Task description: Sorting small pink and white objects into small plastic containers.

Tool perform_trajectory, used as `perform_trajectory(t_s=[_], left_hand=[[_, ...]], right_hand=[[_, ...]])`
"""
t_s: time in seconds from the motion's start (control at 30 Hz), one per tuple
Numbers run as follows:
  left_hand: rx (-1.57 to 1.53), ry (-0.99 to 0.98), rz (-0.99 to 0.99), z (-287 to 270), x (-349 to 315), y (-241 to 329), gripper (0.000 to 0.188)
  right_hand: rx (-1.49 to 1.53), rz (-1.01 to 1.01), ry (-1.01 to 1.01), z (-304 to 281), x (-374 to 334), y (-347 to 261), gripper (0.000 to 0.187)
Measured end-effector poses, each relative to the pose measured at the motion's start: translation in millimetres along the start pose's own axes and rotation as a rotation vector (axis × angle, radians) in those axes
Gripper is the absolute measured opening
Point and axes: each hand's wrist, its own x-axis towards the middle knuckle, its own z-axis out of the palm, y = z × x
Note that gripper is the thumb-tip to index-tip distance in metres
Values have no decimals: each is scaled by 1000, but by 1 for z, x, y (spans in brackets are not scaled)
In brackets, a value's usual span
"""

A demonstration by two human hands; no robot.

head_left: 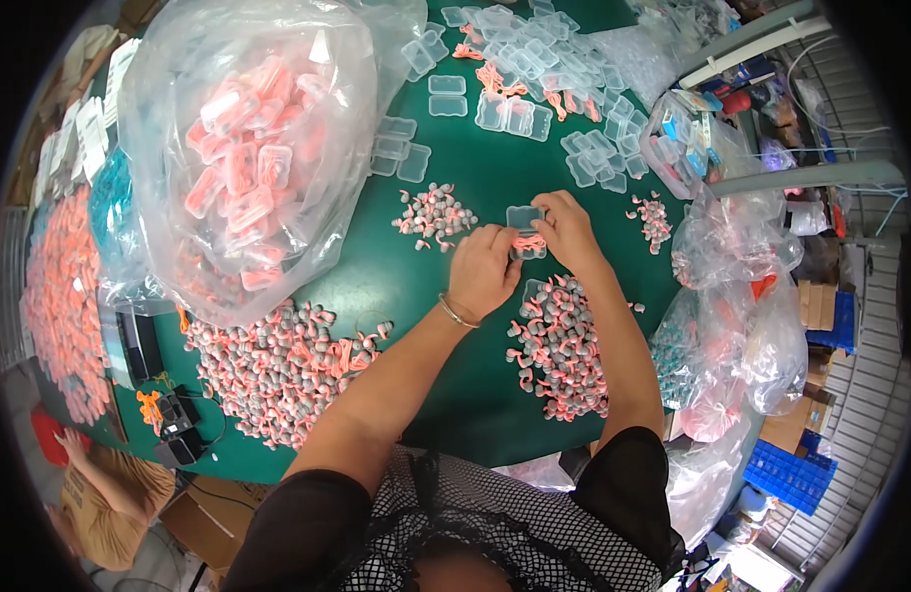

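Both hands are at a small clear plastic case [525, 217] in the middle of the table, its lid raised and pink cord [530, 242] showing in its lower half. My left hand [482, 268] grips the case's left side with fingers and thumb, a bracelet on the wrist. On the other side, my right hand [568, 232] pinches the case by its lid edge. Small pink-and-grey pieces like earplugs lie in a little pile [434, 215] left of the case. Larger heaps of them spread by my left forearm [268, 375] and under my right forearm [559, 345].
A big clear bag [352, 128] of filled pink cases stands at the left on the green table [455, 395]. Empty clear cases [534, 49] and pink cords [490, 77] lie at the back. Plastic bags [722, 237] line the right edge. Another person [115, 503] is at lower left.
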Motion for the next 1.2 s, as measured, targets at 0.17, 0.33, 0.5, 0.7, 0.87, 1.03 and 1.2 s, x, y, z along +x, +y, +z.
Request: perform_trajectory(t_s=[0.17,0.33,0.5,0.7,0.87,1.03,1.2], left_hand=[[-42,-42,-63,-2,0,3,51],[-10,24,1,-6,2,7,53],[19,25,61,1,0,0,31],[-20,81,-24,0,0,0,18],[-62,66,-30,2,-3,-5,15],[-136,135,-211,-4,0,8,26],[-19,75,-48,1,-9,-1,31]], right_hand=[[-61,-113,58,-6,-14,9,21],[-52,-283,31,-13,-34,-2,23],[-113,-350,-39,-17,-42,-18,30],[-12,-314,-58,-2,-38,-10,23],[78,-263,-126,-5,-33,-10,17],[4,-176,-49,-39,18,-55,26],[0,-623,126,7,83,-191,25]])
